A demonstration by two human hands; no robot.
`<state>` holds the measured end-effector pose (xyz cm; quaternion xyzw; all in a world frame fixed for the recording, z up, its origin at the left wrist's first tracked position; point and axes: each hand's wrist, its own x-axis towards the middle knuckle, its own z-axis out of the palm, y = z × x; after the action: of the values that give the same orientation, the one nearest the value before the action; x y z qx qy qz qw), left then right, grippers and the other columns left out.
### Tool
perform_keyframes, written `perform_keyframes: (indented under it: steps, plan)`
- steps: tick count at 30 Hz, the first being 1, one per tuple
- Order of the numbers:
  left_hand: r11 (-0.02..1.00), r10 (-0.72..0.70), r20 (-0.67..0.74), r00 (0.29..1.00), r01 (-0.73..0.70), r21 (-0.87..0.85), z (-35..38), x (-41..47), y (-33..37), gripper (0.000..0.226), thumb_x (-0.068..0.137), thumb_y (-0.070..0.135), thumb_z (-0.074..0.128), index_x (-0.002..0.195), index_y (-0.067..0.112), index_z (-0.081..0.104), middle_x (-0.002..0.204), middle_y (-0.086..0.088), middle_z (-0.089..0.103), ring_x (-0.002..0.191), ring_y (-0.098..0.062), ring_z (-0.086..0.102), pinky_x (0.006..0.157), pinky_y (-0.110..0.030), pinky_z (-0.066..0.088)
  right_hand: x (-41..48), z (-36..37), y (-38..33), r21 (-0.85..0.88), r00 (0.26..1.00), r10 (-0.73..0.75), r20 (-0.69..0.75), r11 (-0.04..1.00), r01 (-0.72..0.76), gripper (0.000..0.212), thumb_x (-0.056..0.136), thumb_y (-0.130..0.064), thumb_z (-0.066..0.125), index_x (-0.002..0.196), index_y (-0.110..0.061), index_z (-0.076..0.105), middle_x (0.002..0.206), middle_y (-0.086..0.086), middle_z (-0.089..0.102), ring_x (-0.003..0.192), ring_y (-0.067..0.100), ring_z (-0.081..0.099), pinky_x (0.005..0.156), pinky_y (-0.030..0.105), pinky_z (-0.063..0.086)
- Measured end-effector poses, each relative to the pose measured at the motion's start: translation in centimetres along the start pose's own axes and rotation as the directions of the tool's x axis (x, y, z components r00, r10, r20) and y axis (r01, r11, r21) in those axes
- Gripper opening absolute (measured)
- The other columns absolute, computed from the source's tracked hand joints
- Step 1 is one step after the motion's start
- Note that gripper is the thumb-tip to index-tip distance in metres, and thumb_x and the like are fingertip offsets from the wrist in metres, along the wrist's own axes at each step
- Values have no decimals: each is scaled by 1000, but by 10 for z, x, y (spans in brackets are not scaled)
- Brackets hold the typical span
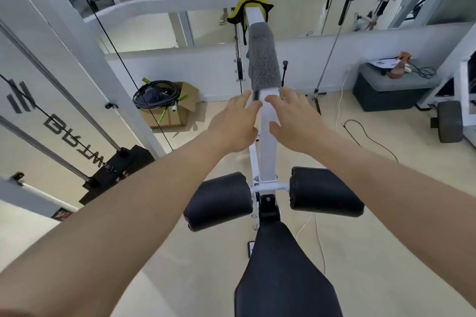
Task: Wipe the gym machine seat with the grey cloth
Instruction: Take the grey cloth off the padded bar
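The grey cloth [262, 56] lies draped lengthwise over the white upright beam [268, 141] of the gym machine, in the upper middle of the view. The black padded seat [283, 273] fills the bottom centre, below two black roller pads [219, 201]. My left hand [233, 123] and my right hand [293, 121] reach forward on either side of the beam, just below the cloth's lower end. Both hands have their fingers apart and hold nothing; the fingertips are near the cloth's bottom edge without gripping it.
A yellow and black cloth [251, 5] hangs at the beam's top. A cardboard box with coiled cables [164, 100] stands on the floor at left. A dark storage box [391, 87] and a weight plate [449, 121] sit at right. Cables run across the floor.
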<state>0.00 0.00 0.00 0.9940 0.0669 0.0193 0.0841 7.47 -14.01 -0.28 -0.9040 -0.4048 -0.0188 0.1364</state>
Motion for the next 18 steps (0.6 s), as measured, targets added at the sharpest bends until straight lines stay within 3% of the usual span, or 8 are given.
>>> perform_keyframes:
  steps: [5,8,9,11,13,15,18]
  plan:
    - [996,-77,40,996,79,-48,9,46,4,72,87,6,51,150,14,17,159,-15,1,145,-32,9,113,-40,24,26,6,7,26,1000,23,13,999,-23,60,93,-9,46,148,-9,22,161,16,2,148,31,1,117,43,20]
    - [991,-80,113,990,91,-94,23,66,1,77,87,6,52,151,7,10,159,-17,4,146,-29,8,117,-35,19,36,16,12,-26,997,-36,75,999,38,67,94,-6,45,149,3,8,159,21,4,148,32,-1,120,35,3]
    - [988,-86,106,991,99,-119,26,71,1,75,87,7,54,150,7,13,158,-17,10,145,-28,14,114,-33,22,39,21,13,17,997,-35,64,999,34,68,92,-3,47,149,4,8,159,21,7,148,31,4,119,33,6]
    - [986,-109,-36,993,104,-132,32,76,0,59,86,8,55,141,9,33,145,-13,39,131,-27,42,95,-31,37,47,32,17,137,1000,4,-9,991,-3,62,88,4,48,146,3,23,156,20,22,142,33,26,114,36,26]
    - [983,-162,-264,951,133,-124,34,79,0,33,86,8,53,119,12,53,114,-9,62,103,-27,59,72,-30,39,58,40,21,147,985,34,-169,989,-9,47,85,5,50,132,-1,44,137,18,46,116,37,53,93,45,45]
    - [944,-287,-351,891,201,-263,33,83,2,19,86,9,53,105,11,56,94,-9,67,85,-28,60,64,-32,40,68,41,24,128,959,62,-276,991,-27,31,85,1,51,116,-3,53,114,16,58,96,37,56,77,45,47]
    - [851,-427,-320,846,255,-459,33,84,5,16,83,13,59,98,11,54,83,-5,68,76,-27,60,65,-37,46,79,43,28,124,951,90,-297,991,-55,21,86,-1,46,100,-6,61,100,13,62,94,34,52,73,39,43]
